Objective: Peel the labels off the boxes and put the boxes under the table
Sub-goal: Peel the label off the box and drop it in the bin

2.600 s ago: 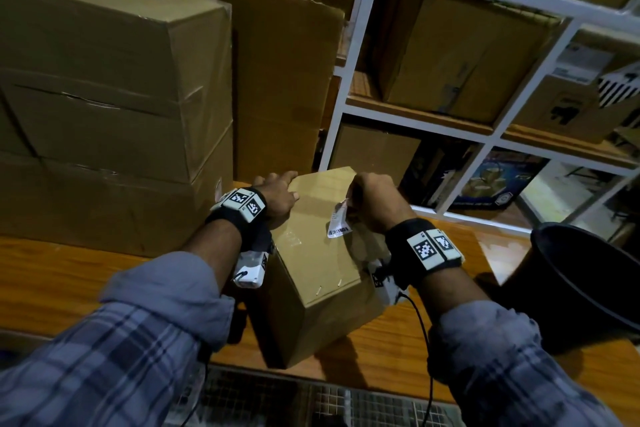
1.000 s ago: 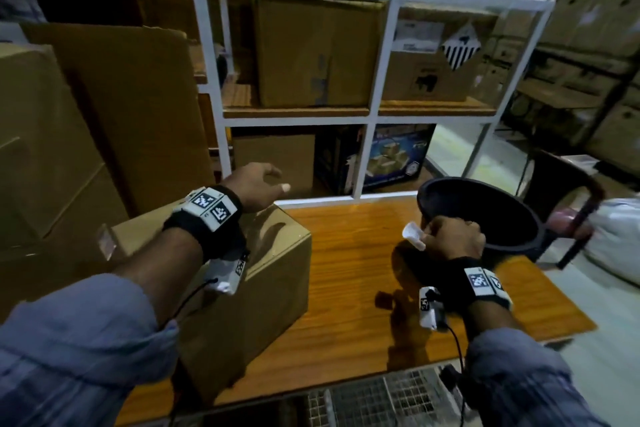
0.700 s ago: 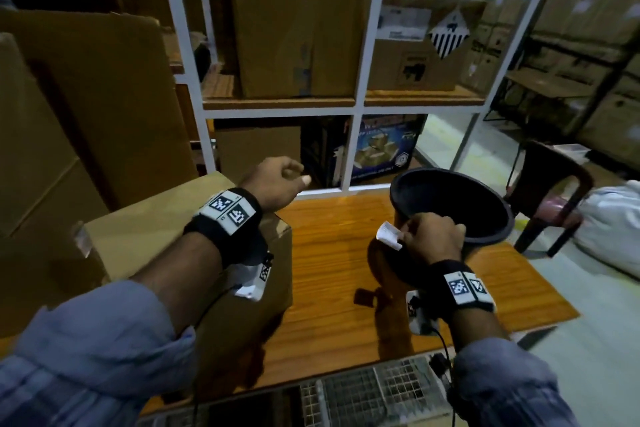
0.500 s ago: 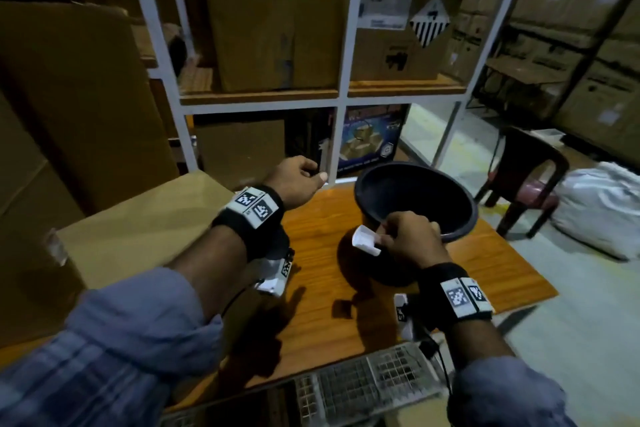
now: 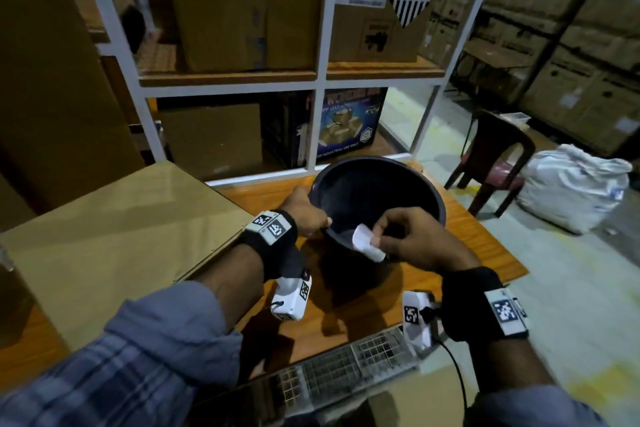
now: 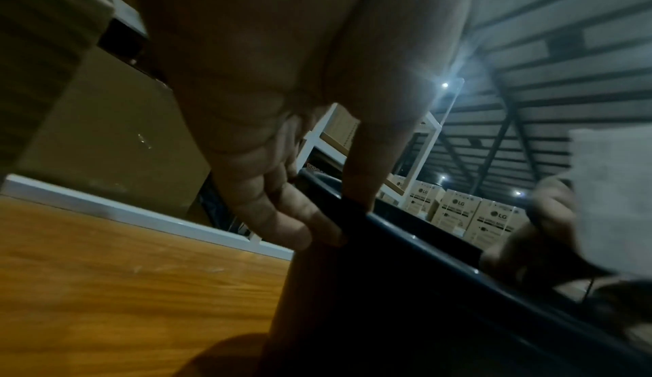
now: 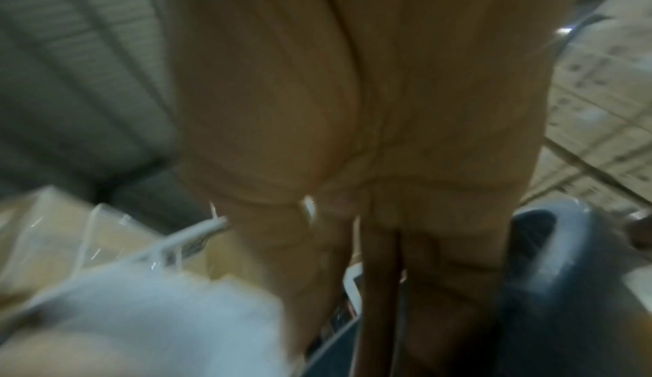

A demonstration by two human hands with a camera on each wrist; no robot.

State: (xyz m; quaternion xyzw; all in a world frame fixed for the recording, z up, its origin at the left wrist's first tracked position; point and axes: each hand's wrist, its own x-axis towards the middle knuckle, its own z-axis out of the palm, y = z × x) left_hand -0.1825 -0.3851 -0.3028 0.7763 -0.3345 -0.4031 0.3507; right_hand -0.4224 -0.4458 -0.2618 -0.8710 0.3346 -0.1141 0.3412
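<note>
A plain brown cardboard box (image 5: 114, 236) stands on the wooden table (image 5: 346, 315) at the left. My left hand (image 5: 308, 215) grips the near-left rim of a black bucket (image 5: 429, 191), thumb inside and fingers (image 6: 300, 224) outside the rim (image 6: 423, 232). My right hand (image 5: 415, 239) pinches a peeled white label (image 5: 367, 242) over the bucket's near rim. In the left wrist view the label (image 6: 613, 199) shows at the right edge. In the right wrist view the label (image 7: 158, 321) is a white blur beside the bucket (image 7: 550, 271).
A white metal shelf rack (image 5: 322, 80) with several cardboard boxes stands behind the table. A tall cardboard sheet (image 5: 52, 80) leans at the left. A dark chair (image 5: 495, 156) and a white sack (image 5: 571, 194) sit on the floor to the right. A wire grid (image 5: 346, 371) lies at the table's near edge.
My right hand peeled the label off the box and carried it right to the bucket. My left hand left the box and took hold of the bucket's rim. The view turned right.
</note>
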